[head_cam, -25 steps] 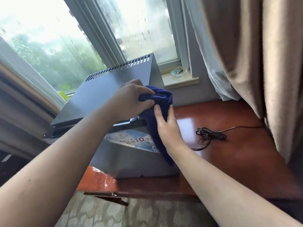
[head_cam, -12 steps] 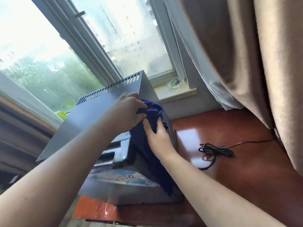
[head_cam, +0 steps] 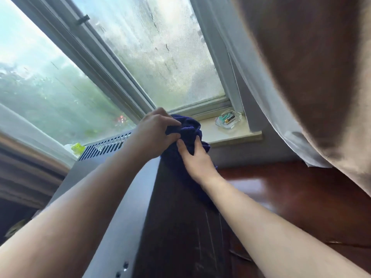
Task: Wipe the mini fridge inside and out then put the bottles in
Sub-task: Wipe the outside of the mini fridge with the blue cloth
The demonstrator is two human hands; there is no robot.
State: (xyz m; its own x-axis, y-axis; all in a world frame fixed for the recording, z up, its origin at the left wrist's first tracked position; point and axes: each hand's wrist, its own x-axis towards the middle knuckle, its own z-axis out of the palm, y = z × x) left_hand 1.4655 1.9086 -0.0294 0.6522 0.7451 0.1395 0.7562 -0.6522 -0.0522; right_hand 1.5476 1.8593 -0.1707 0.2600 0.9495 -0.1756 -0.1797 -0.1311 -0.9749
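The left hand (head_cam: 154, 135) grips the soft blue cloth (head_cam: 190, 127) on the mini fridge (head_cam: 120, 197)'s far top corner. The right hand (head_cam: 195, 157), at 4 o'clock of it, presses the cloth flat. The fridge, at 7 o'clock, looks heavy and smooth, so its edges seem best to hold.

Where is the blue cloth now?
Head view, centre: the blue cloth drapes over the mini fridge's top right edge, gripped by the left hand, right hand against it.

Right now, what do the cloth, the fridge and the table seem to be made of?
Cloth: soft dark-blue fabric, perhaps microfibre; it bunches in folds.
Fridge: probably grey painted sheet metal, matte; punched vent slots and screws show.
Table: red-brown wood or veneer, glossy; a bright reflection lies on it.
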